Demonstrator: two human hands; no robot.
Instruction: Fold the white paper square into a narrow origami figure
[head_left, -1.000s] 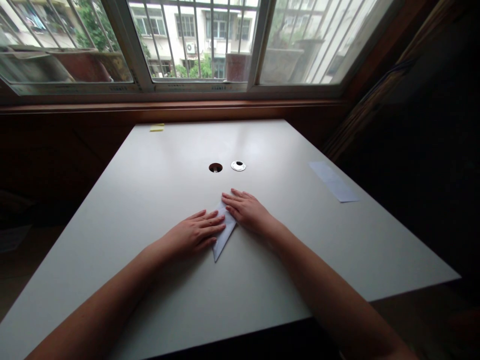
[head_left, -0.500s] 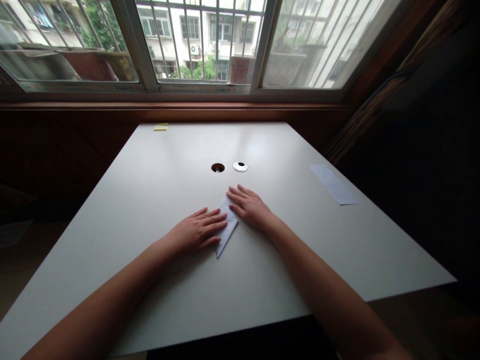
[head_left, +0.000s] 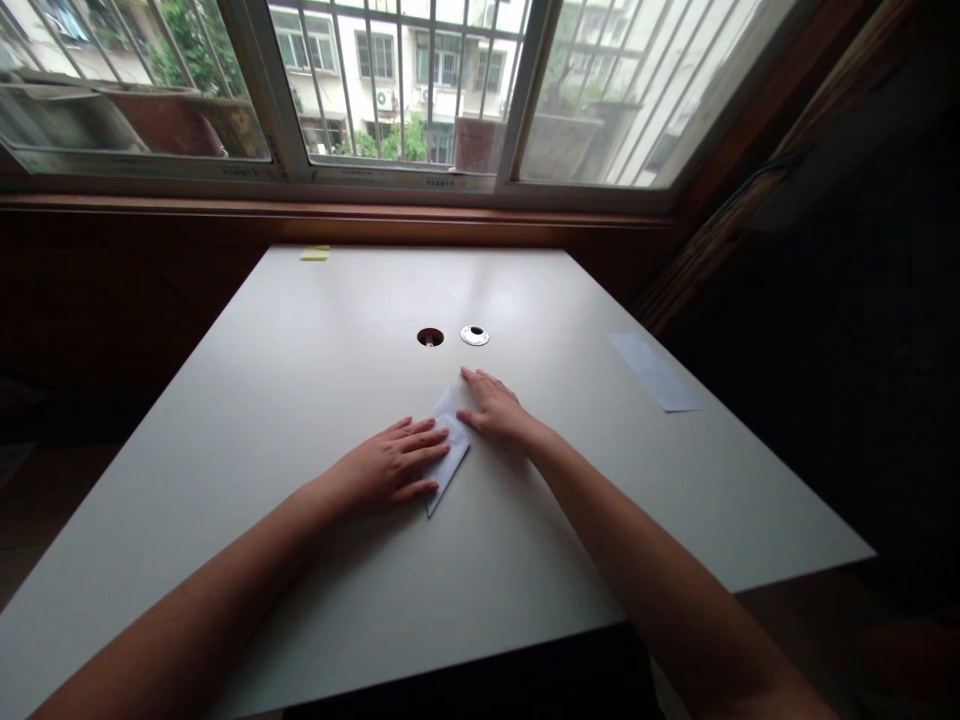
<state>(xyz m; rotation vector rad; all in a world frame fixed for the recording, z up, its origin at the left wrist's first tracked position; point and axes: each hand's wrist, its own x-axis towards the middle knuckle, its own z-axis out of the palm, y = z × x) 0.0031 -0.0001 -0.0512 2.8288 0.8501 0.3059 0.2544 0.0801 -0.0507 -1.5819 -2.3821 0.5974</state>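
A folded white paper (head_left: 448, 458), narrowing to a point toward me, lies flat on the white table (head_left: 315, 380). My left hand (head_left: 390, 462) rests open and flat on its left side, fingers stretched across it. At the paper's upper right edge, my right hand (head_left: 491, 405) lies open with its fingers flat against the table and the paper. Part of the paper is hidden under both hands.
A round cable hole (head_left: 430, 337) and a loose grommet cap (head_left: 475, 335) sit just beyond the hands. A white paper strip (head_left: 655, 371) lies near the right edge, a yellow sticky pad (head_left: 314, 254) at the far edge. A barred window (head_left: 405, 80) is behind.
My right hand has slid a little away from me along the paper's upper edge. The left hand stays flat in place. The view shifted slightly.
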